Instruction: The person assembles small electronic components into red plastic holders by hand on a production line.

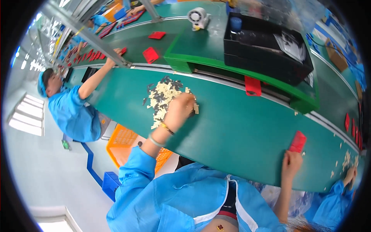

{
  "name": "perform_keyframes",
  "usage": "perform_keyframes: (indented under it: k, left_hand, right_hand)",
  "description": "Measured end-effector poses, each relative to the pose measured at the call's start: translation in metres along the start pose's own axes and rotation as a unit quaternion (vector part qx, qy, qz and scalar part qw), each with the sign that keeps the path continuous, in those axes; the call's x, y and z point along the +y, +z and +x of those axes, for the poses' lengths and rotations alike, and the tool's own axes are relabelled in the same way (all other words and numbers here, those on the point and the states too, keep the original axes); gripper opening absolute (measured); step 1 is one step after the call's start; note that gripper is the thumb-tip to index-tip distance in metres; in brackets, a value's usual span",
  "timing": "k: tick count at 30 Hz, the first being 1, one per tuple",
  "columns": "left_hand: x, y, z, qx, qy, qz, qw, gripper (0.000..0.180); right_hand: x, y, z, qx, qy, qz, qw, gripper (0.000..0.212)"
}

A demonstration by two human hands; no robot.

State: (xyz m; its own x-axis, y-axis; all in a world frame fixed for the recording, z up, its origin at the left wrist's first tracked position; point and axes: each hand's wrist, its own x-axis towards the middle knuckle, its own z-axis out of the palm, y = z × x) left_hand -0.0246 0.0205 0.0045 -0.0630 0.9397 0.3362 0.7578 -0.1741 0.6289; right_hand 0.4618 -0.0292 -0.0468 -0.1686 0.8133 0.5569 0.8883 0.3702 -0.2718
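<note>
Across the far side of the green worktable (232,131) stands a raised green shelf (179,48), blocking part of the way to the belt (135,50) behind. It carries a long black box (251,62) with a clear bag (290,47) inside, and a small white fan (196,16) stands to the left of the box. A red part (253,86) pokes out from under the shelf's near edge. Farther left, a slanting metal post (92,41) crosses the view, and a co-worker (73,112) in blue reaches past its foot toward the belt, where more red parts (150,55) lie. Below the table's near left edge are an orange basket (121,141) and a blue bin (111,183). Loose cream bits (346,160) lie at the far right, by another worker's hand (349,176).

The wearer's left hand (181,110) is over the right side of a pile (162,94) on the left of the table, hiding part of it; its fingers are curled and blurred, and whether they grip anything cannot be told. The pile mixes small cream strips with black pieces. Near the table's right side, the right hand (291,160) has its fingers closed on the near end of a flat red piece (298,142), roughly rectangular, tilted and slightly blurred.
</note>
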Motion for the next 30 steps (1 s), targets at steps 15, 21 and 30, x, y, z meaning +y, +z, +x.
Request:
perform_keyframes:
  k: [15,21,30]
  left_hand:
    - [-0.053,-0.013,0.023,-0.1,-0.081,-0.144,0.981,0.011]
    - [-0.003,-0.017,0.005,-0.031,-0.089,-0.232,0.968,0.008]
    - [0.049,0.006,-0.044,0.023,0.402,0.001,0.915,0.022]
  right_hand:
    - [-0.189,0.03,0.033,-0.15,-0.152,0.242,0.946,0.025]
    - [-0.205,0.049,0.076,-0.209,0.062,0.447,0.867,0.019]
    - [-0.219,0.075,0.114,-0.3,0.193,0.657,0.665,0.022]
